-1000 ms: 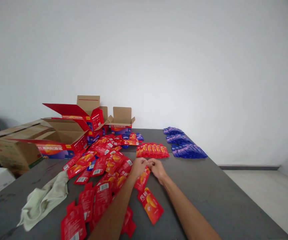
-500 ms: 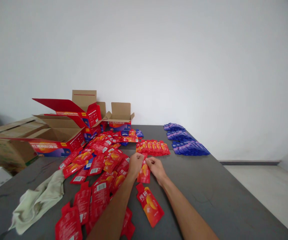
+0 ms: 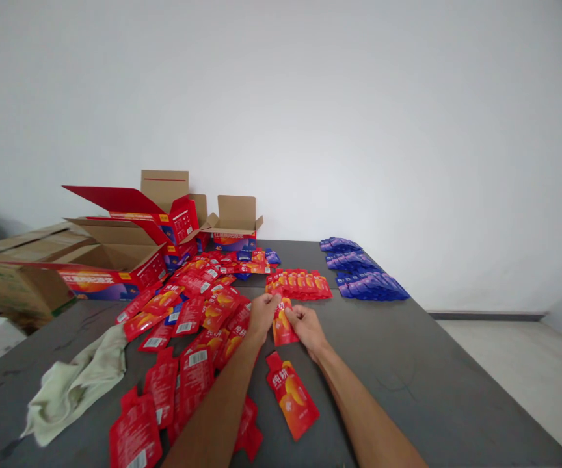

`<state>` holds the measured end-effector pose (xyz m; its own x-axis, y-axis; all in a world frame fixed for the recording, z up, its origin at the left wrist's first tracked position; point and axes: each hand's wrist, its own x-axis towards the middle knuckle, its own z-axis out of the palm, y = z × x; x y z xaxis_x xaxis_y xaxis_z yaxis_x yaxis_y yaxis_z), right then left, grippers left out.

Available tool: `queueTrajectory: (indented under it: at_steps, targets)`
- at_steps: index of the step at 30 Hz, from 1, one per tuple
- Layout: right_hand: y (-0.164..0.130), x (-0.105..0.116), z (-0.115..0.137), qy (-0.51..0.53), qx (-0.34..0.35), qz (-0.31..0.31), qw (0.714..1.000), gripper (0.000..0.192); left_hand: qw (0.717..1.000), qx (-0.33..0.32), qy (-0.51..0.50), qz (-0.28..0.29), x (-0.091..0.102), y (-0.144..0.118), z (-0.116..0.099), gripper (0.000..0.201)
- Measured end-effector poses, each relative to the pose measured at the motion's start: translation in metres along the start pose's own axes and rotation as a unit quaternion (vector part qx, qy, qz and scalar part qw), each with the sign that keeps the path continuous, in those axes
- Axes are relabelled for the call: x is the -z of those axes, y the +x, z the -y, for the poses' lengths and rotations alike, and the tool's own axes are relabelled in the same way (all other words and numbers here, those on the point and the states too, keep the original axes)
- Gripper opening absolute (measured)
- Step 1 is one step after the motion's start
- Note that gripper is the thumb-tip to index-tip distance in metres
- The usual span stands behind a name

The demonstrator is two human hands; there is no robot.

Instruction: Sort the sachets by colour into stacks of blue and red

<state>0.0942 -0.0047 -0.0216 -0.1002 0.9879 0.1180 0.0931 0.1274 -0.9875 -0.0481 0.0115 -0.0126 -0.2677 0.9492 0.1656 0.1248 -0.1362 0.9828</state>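
Between my two hands is a red pouch (image 3: 284, 331) with orange fruit printed on it. My left hand (image 3: 262, 316) is closed on its upper left part near the neck. On the pouch's right edge, the thumb and fingers of my right hand (image 3: 309, 327) pinch it. Nearer to me, a second red pouch (image 3: 293, 398) lies face up on the dark table (image 3: 398, 370), between my forearms. Just beyond my hands, several red pouches (image 3: 299, 284) lie overlapping in a neat row. A loose heap of red pouches (image 3: 196, 374) spreads to the left, partly hidden by my left forearm.
Rows of blue pouches (image 3: 366, 284) lie at the far right of the table. Open printed cartons (image 3: 110, 278) stand at the back left, with a smaller open box (image 3: 235, 240) beside them. A pale cloth (image 3: 79, 383) lies at the left. Behind is a white wall (image 3: 359, 117).
The right hand has slid lower along the held pouch's right edge, and the pouch has tilted slightly with its lower end shifting right. The view has shifted slightly.
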Motion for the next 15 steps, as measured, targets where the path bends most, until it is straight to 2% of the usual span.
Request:
queueTrajectory:
  at_steps: [2, 5, 8, 11, 15]
  targets:
    - [0.0007, 0.002, -0.001, -0.002, -0.004, -0.033, 0.999, 0.049, 0.999, 0.032, -0.034, 0.024, 0.0013, -0.0012, 0.0006, 0.046]
    - [0.003, 0.0064, -0.0024, 0.015, -0.014, -0.064, 0.998, 0.05, 0.987, 0.099, -0.082, 0.093, 0.002, -0.0029, 0.0025, 0.044]
    - [0.0042, 0.0085, -0.0041, 0.035, -0.012, -0.069, 0.997, 0.05, 0.978, 0.114, -0.115, 0.133, 0.0017, -0.0042, 0.0032, 0.04]
    - [0.0044, 0.0069, -0.0047, 0.057, -0.013, -0.07, 0.996, 0.049, 0.979, 0.088, -0.134, 0.125, -0.0001, -0.0052, 0.0021, 0.04]
    - [0.0025, 0.0047, -0.0043, 0.057, -0.011, -0.089, 0.994, 0.048, 0.984, 0.077, -0.139, 0.078, -0.0036, -0.0053, 0.0018, 0.042]
